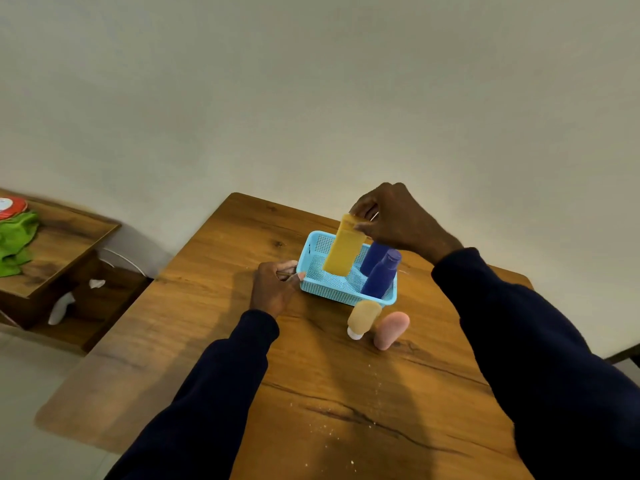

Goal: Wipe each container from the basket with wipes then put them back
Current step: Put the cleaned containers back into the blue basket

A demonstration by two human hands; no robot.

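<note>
A rectangular basket (346, 296) of pale blue plastic, its walls and floor an open mesh, sits on the far middle of a wooden surface (207, 323) with warm brown veneer, dark grain lines and rounded corners. The right hand (391, 220) pinches the top end of a flat, slab-shaped yellow bottle (343, 252) between thumb and fingertips, holding it tilted with its lower end inside the left part of the basket; whether it touches the mesh floor cannot be told. In the right part of the basket two dark blue bottles (381, 275), smooth and rounded with narrower caps, lean toward the far right. The left hand (277, 285) lies on the surface at the basket's left wall with fingers curled and the thumb at the rim; what it grips, if anything, cannot be told. Just near of the basket stand a tan bottle (363, 317), upside down on its white cap, and beside it on the right a pink bottle (391, 329) with a domed top. Pale specks (346, 427) dot the near surface. Both arms wear dark navy sleeves (214, 393). Far left, a wooden shelf (69, 237) carries a crumpled green cloth (15, 240) and a red and white disc (10, 204)
</note>
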